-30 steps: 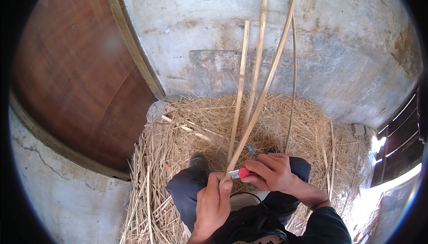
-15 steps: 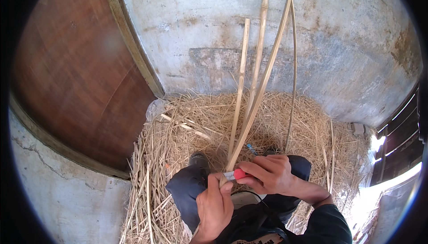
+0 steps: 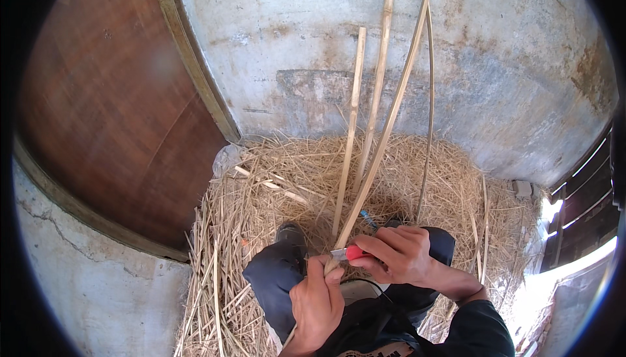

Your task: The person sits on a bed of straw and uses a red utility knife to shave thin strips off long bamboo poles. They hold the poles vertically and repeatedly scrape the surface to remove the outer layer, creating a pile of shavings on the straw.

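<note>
My left hand (image 3: 317,301) is closed around the near end of a long pale bamboo strip (image 3: 390,122), its thumb and forefinger pinching the strip. The strip slants up and away past the top of the picture. In my right hand (image 3: 401,256) is a knife with a red handle (image 3: 355,252). Its short grey blade (image 3: 338,254) lies across the strip, touching it just beyond my left fingertips. My right fingers wrap round the handle. Both hands are close together in front of my bent knees.
Two bamboo strips (image 3: 356,89) (image 3: 383,50) and a thin dark rod (image 3: 431,96) lean on the grey wall (image 3: 306,5). Straw and shavings (image 3: 280,161) cover the ground. A brown door panel (image 3: 117,109) is at left, dark slats (image 3: 590,194) at right.
The knife has shifted slightly to the right along with my right hand. The near end of the bamboo strip and my left hand have also moved a little to the right.
</note>
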A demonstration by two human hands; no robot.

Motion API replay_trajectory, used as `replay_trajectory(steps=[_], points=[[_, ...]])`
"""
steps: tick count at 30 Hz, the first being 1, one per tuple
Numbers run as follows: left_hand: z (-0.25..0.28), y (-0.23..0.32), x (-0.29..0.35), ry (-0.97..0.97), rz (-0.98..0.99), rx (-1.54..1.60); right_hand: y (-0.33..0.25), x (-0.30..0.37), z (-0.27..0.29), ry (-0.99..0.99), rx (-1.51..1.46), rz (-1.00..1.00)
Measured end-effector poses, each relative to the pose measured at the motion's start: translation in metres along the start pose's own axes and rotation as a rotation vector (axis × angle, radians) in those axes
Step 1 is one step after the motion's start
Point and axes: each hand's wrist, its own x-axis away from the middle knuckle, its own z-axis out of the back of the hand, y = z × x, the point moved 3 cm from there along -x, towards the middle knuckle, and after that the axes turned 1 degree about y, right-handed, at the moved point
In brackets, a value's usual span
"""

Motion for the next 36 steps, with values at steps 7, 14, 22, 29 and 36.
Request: replay_trajectory(steps=[7, 14, 22, 29, 36], points=[[0.0, -0.004, 0.002, -0.018, 0.017, -0.032, 0.0, 0.002, -0.002, 0.004, 0.018, -0.004], [0.0, -0.006, 0.004, -0.016, 0.023, -0.044, 0.002, 0.005, -0.004, -0.009, 0.033, 0.001], [-0.001, -0.015, 0.01, -0.009, 0.047, -0.051, 0.003, 0.006, -0.007, -0.017, 0.038, -0.015], [0.001, -0.016, 0.011, -0.006, 0.042, -0.066, 0.005, 0.007, -0.012, 0.016, 0.017, -0.009], [-0.002, -0.02, 0.026, -0.104, 0.133, -0.075, 0.054, 0.007, -0.003, 0.153, 0.094, -0.234]])
